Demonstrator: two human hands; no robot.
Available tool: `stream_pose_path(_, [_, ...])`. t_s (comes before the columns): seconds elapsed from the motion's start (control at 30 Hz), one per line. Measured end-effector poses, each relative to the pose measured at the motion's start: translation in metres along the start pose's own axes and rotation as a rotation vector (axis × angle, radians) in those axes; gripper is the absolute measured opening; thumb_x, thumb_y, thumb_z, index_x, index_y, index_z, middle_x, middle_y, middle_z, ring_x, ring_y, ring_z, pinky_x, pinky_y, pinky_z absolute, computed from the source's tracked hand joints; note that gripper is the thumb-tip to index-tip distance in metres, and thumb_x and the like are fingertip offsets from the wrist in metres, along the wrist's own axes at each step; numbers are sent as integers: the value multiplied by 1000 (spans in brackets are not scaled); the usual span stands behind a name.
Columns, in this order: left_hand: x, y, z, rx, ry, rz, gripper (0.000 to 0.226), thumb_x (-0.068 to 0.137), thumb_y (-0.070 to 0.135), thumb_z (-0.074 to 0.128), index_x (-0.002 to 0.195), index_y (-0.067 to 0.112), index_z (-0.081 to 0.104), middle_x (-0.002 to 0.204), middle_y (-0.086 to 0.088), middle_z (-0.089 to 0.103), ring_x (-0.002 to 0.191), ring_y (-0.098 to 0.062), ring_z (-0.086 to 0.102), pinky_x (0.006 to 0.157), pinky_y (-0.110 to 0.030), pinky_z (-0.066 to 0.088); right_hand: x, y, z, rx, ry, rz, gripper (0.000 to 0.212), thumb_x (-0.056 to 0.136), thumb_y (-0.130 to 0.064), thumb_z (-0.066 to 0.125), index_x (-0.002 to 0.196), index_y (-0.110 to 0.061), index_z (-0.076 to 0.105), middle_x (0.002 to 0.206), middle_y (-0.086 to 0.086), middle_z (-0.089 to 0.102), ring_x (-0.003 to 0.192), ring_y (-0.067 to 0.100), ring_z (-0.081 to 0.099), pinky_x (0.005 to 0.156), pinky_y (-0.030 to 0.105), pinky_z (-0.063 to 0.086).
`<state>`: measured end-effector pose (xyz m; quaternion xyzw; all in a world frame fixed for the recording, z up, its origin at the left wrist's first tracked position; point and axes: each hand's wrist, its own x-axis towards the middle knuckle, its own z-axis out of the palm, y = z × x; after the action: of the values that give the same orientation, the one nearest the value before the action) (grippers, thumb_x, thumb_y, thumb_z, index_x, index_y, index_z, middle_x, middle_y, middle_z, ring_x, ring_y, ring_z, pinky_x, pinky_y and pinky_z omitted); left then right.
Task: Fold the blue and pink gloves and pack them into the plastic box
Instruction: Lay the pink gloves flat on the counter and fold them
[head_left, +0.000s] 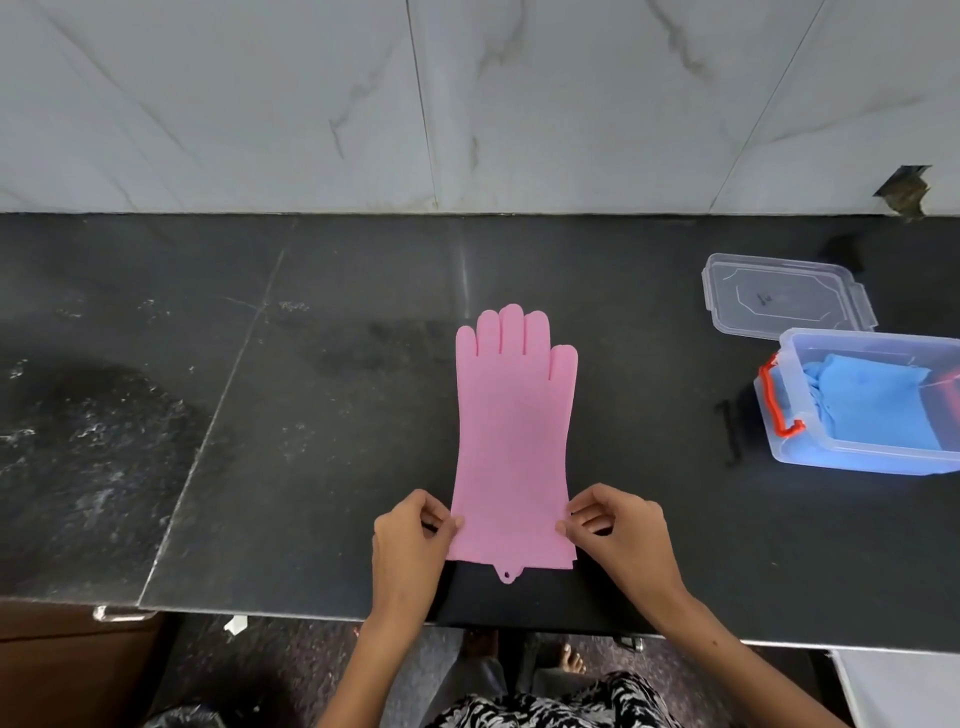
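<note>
While the pink glove (514, 441) lies flat, your left hand (410, 540) and right hand (618, 535) pinch its cuff edges. Blue gloves (872, 405) sit in the box (810, 452).

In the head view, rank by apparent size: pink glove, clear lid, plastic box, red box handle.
1. Flat pink rubber glove, largest.
2. Clear plastic box holding the blue glove; cropped by the frame edge, so this rank is unsure.
3. Clear loose lid.
4. Red box handle, smallest.

No readable text, label, brand or number anywhere; only a small dark embossed mark at the middle of the clear lid (784, 296), just behind the plastic box (862, 457), too small and blurred to read.
</note>
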<state>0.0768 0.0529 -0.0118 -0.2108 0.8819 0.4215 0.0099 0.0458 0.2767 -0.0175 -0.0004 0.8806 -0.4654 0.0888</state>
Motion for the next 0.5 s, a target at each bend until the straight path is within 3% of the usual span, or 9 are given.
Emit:
stream_pose_path(0.13, [2, -1, -2, -50, -36, -5, 25, 65, 26, 85, 68, 20, 60, 60, 8, 64, 54, -5, 61, 54, -25, 53, 2, 4, -5, -101, 7, 34, 9, 74, -22, 78, 77, -24, 70, 68, -15, 69, 66, -2, 65, 69, 28, 58])
stream_pose_path(0.27, [15, 3, -2, -61, -1, 59, 25, 69, 35, 82, 78, 18, 65, 70, 10, 66, 65, -2, 62, 62, -21, 53, 16, 2, -12, -114, 70, 17, 11, 78, -30, 74, 85, -22, 72, 75, -16, 69, 70, -4, 64, 69, 18, 54])
stream_pose_path(0.4, [37, 11, -3, -47, -27, 111, 16, 78, 16, 76, 75, 14, 60, 74, 6, 65, 68, -4, 62, 62, -19, 49, 32, -5, -11, -139, 84, -6, 15, 84, -18, 68, 99, -16, 70, 89, -8, 71, 80, 3, 65, 78, 24, 56])
stream_pose_path(0.5, [48, 4, -13, 181, -137, 368, 19, 79, 4, 69, 82, 21, 61, 89, 13, 62, 84, -4, 58, 68, -23, 49, 34, -4, -17, -301, 33, -176, 26, 86, -7, 64, 107, -20, 69, 103, -7, 70, 89, 7, 65, 83, 25, 54])
